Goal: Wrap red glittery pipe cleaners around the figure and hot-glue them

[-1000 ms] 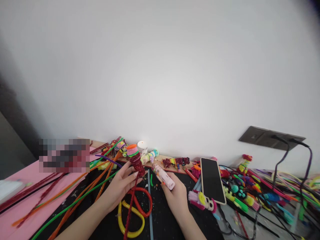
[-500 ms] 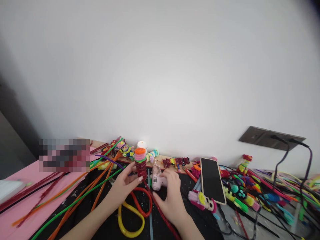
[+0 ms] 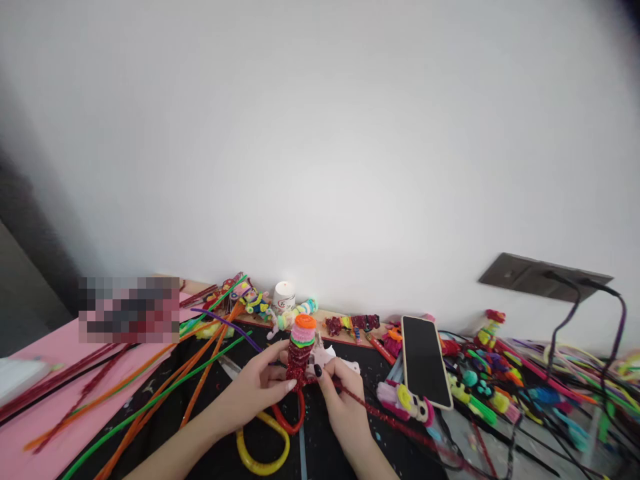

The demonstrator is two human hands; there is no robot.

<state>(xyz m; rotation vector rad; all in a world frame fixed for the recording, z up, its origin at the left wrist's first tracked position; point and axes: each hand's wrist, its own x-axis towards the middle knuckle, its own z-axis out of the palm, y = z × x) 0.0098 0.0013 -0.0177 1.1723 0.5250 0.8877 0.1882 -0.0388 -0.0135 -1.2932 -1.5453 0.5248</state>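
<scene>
A big white wall (image 3: 320, 147) is seen behind the work table, and a dark socket plate (image 3: 545, 276) with black cables plugged in is fixed low on it at the right. The black table top (image 3: 325, 440) is covered with craft bits, and a pink sheet (image 3: 60, 373) is laid over its left side. Long fuzzy craft wires in orange, green and dark red (image 3: 150, 393) are spread across the left half. A heap of bright fuzzy wires and small made figures (image 3: 505, 387) is piled on the right. A black phone in a pale case (image 3: 425, 360) is laid flat between that heap and the hands. Red and yellow rubbery loops (image 3: 267, 440) are seen on the table just under the hands. A small white candle jar (image 3: 283, 296) is set by the wall.

The small figure wound from sparkly red wire, topped with pink, green and orange fuzzy rings (image 3: 301, 350), is held upright in the middle, just above the table. The left hand (image 3: 260, 393) is curled around its lower part from the left — thumb and fingers are pressed on it. The right hand (image 3: 343, 400) is closed in a pinch on the long sparkly red wire (image 3: 380, 413), right beside the figure's base, and the wire trails off to the right. A pale pink glue gun (image 3: 325, 357) is seen just behind the right hand.
</scene>
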